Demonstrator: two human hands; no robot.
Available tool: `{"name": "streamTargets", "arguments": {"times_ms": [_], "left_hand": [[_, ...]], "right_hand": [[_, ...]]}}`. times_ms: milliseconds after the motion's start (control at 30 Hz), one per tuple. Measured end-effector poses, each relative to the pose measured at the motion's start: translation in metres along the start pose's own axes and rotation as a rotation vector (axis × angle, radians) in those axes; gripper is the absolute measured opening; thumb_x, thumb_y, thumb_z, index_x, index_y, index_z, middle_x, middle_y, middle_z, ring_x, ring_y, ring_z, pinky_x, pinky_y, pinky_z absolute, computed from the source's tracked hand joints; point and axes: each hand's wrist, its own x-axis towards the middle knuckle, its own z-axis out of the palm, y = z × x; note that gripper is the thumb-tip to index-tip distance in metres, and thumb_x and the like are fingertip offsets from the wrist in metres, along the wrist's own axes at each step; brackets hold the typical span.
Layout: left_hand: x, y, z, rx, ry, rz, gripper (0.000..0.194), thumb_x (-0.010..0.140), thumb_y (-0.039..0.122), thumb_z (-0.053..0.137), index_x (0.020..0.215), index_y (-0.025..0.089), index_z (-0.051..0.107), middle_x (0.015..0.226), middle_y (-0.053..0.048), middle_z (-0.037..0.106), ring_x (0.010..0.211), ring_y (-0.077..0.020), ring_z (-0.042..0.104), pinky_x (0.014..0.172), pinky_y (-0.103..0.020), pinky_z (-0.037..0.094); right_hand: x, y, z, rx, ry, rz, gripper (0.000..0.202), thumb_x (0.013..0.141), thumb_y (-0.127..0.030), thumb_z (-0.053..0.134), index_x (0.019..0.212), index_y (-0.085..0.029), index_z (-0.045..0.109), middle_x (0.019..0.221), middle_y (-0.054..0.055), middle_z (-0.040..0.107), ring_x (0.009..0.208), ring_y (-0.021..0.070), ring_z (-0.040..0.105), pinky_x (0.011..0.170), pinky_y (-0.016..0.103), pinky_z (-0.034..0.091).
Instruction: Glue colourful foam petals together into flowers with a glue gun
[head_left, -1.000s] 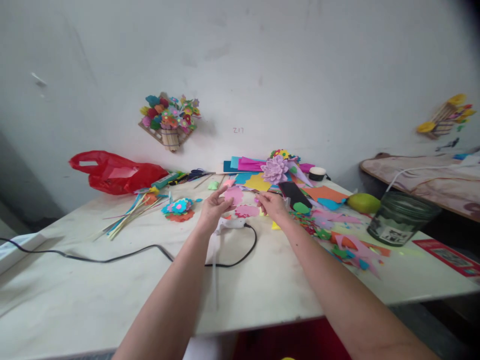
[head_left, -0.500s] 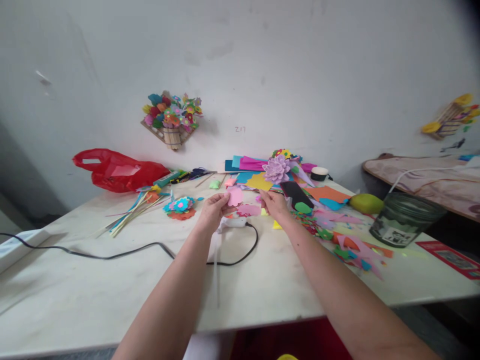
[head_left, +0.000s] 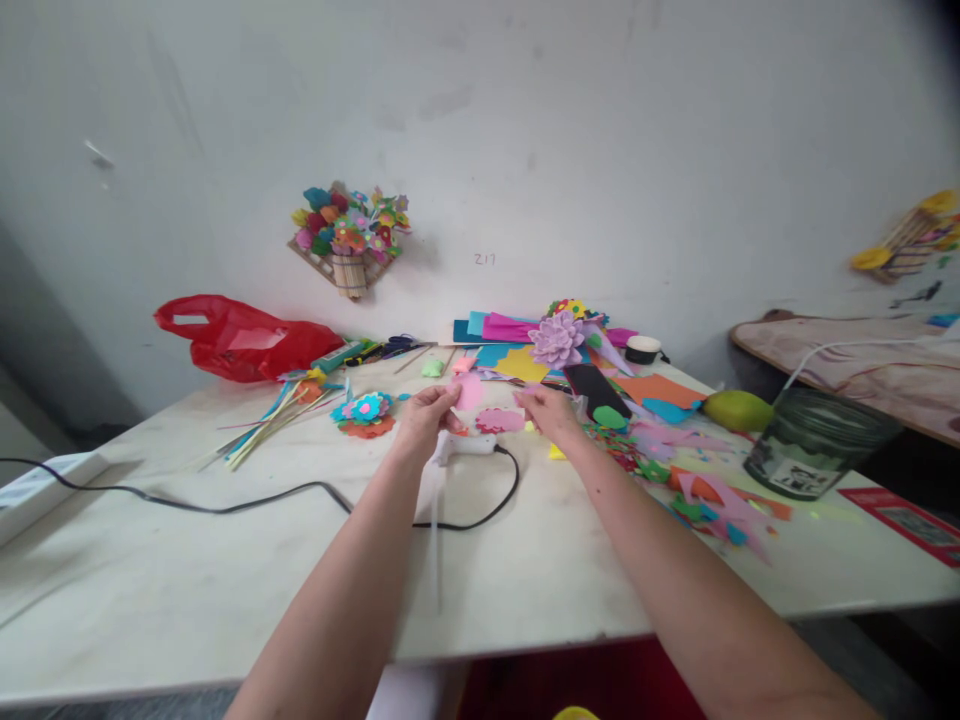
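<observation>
My left hand (head_left: 430, 412) pinches a pale pink foam cutout (head_left: 470, 391) by its left edge and holds it just above the table. To the right of it my right hand (head_left: 547, 408) is closed in a pinch; a bit of pink shows at its fingertips, too small to make out. Between the hands lies a pink piece with a dark pink scalloped edge (head_left: 500, 420). A white glue gun (head_left: 471, 446) rests below it, a clear glue stick (head_left: 438, 540) reaching toward me. Left of my hands sits a layered blue flower (head_left: 362, 407) over orange scalloped foam (head_left: 367, 428).
Foam scraps (head_left: 720, 500), a phone (head_left: 595, 393) and a dark green tub (head_left: 814, 450) occupy the right. A red bag (head_left: 247, 340), thin sticks (head_left: 262, 430) and a power strip (head_left: 49, 490) are on the left. A black cord (head_left: 225, 508) crosses the table.
The view has shifted slightly, so everything sits a little further right. My left hand still holds the pink cutout, which has turned a little; the right-hand fingertips have moved slightly.
</observation>
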Motion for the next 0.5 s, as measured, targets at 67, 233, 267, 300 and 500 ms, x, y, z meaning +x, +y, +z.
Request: {"name": "streamTargets", "arguments": {"times_ms": [67, 233, 267, 300, 500], "left_hand": [[0.0005, -0.0006, -0.0013, 0.020, 0.023, 0.004, 0.027, 0.064, 0.038, 0.067, 0.066, 0.014, 0.055, 0.037, 0.005, 0.050, 0.031, -0.0069, 0.047, 0.033, -0.016, 0.033], [0.0017, -0.0031, -0.0024, 0.000, 0.066, 0.042, 0.023, 0.061, 0.031, 0.071, 0.071, 0.013, 0.060, 0.068, -0.003, 0.067, 0.069, -0.0150, 0.064, 0.062, -0.024, 0.050], [0.0020, -0.0037, -0.0027, 0.016, 0.068, 0.063, 0.023, 0.060, 0.029, 0.071, 0.073, 0.013, 0.062, 0.075, -0.005, 0.068, 0.077, -0.0166, 0.064, 0.068, -0.026, 0.050], [0.0025, -0.0044, -0.0031, 0.037, 0.073, 0.087, 0.023, 0.060, 0.027, 0.071, 0.076, 0.013, 0.063, 0.080, -0.006, 0.068, 0.082, -0.0177, 0.063, 0.073, -0.028, 0.049], [0.0079, -0.0090, -0.0075, 0.121, 0.112, 0.199, 0.031, 0.058, 0.017, 0.067, 0.089, 0.013, 0.066, 0.099, -0.009, 0.066, 0.097, -0.0210, 0.058, 0.085, -0.032, 0.044]], "right_hand": [[0.0009, 0.0028, 0.0029, -0.002, -0.008, -0.003, 0.022, 0.071, -0.036, 0.055, 0.068, -0.015, 0.063, 0.053, 0.000, 0.058, 0.043, 0.0089, 0.049, 0.042, 0.019, 0.037], [0.0039, 0.0101, 0.0090, 0.069, -0.022, 0.016, 0.017, 0.072, -0.024, 0.050, 0.075, -0.016, 0.064, 0.062, 0.002, 0.061, 0.047, 0.0098, 0.052, 0.040, 0.019, 0.039], [0.0041, 0.0104, 0.0091, 0.091, -0.022, 0.033, 0.018, 0.073, -0.025, 0.049, 0.075, -0.016, 0.063, 0.061, 0.002, 0.060, 0.045, 0.0095, 0.050, 0.038, 0.019, 0.039], [0.0041, 0.0103, 0.0089, 0.110, -0.019, 0.050, 0.019, 0.074, -0.027, 0.048, 0.073, -0.016, 0.062, 0.060, 0.001, 0.059, 0.043, 0.0091, 0.048, 0.036, 0.019, 0.039], [0.0018, 0.0061, 0.0059, 0.081, 0.005, 0.058, 0.025, 0.071, -0.039, 0.051, 0.061, -0.017, 0.058, 0.051, 0.000, 0.055, 0.038, 0.0091, 0.045, 0.034, 0.020, 0.035]]}}
